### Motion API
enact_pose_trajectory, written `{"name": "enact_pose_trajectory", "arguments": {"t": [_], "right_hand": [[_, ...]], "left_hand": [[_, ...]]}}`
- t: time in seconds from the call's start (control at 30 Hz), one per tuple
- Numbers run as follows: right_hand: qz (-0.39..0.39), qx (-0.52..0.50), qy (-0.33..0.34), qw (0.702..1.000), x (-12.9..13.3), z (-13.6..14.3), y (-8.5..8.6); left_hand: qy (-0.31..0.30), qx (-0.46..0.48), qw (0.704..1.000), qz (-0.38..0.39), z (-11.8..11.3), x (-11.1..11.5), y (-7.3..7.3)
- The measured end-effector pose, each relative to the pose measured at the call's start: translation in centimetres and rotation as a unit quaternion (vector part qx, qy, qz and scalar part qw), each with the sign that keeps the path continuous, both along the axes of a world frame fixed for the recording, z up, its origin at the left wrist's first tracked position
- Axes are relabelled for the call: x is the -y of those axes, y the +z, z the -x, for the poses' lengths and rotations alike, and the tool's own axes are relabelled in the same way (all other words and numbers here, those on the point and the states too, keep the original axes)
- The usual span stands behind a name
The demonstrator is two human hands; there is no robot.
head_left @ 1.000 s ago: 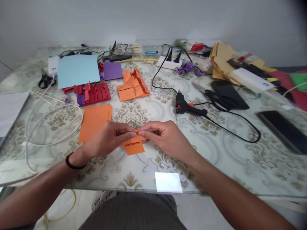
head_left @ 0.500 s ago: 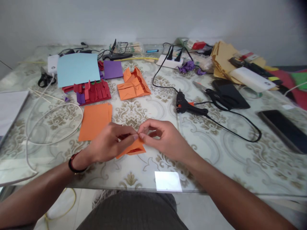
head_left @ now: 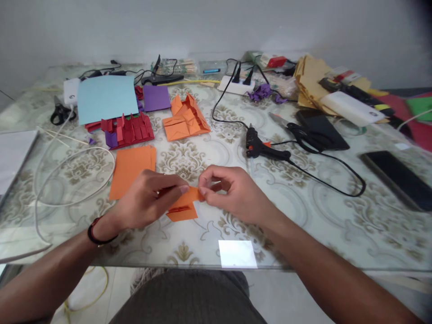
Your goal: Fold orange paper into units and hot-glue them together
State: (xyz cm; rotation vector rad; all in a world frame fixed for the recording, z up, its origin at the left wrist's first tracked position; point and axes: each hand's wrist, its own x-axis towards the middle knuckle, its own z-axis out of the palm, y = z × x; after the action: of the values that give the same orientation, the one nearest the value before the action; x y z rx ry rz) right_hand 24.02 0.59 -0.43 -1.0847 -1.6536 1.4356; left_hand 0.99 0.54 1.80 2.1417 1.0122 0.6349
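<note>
Near the table's front edge, both hands hold a partly folded orange paper (head_left: pixel 184 211). My left hand (head_left: pixel 151 195) pinches its left and upper side, hiding part of it. The thumb and fingertips of my right hand (head_left: pixel 229 191) grip a corner at its right. Behind my left hand lies a stack of flat orange sheets (head_left: pixel 131 168). Farther back sits a folded orange paper piece (head_left: pixel 185 119), beside folded red paper strips (head_left: pixel 135 130).
A black glue gun (head_left: pixel 266 148), scissors (head_left: pixel 303 135) and two dark phones (head_left: pixel 396 180) lie to the right. Light blue sheets (head_left: pixel 106 96) and a purple square (head_left: pixel 157 97) are at the back left. A white cable loops on the left.
The hands have moved apart, my left hand slightly leftward. More of the orange paper shows between them, its right corner now in my right fingertips.
</note>
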Motion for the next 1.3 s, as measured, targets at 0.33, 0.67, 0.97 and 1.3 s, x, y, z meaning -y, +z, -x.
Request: {"name": "enact_pose_trajectory", "arguments": {"t": [0.33,0.67,0.97,1.3], "right_hand": [[0.001,-0.006,0.003,1.0,0.1,0.1,-0.2],[-0.029,0.014,-0.069,0.997,-0.2,0.1,-0.6],[-0.026,0.004,-0.087,0.996,0.1,0.5,-0.6],[-0.035,0.003,-0.114,0.993,0.2,0.2,-0.6]], "left_hand": [[0.048,0.017,0.997,0.057,-0.3,-0.2,-0.6],[0.115,0.097,0.977,0.153,-0.4,-0.7,-1.2],[0.096,0.158,0.962,0.2,-0.1,-1.2,-1.7],[0.066,0.191,0.934,0.295,0.0,-1.0,-0.8]]}}
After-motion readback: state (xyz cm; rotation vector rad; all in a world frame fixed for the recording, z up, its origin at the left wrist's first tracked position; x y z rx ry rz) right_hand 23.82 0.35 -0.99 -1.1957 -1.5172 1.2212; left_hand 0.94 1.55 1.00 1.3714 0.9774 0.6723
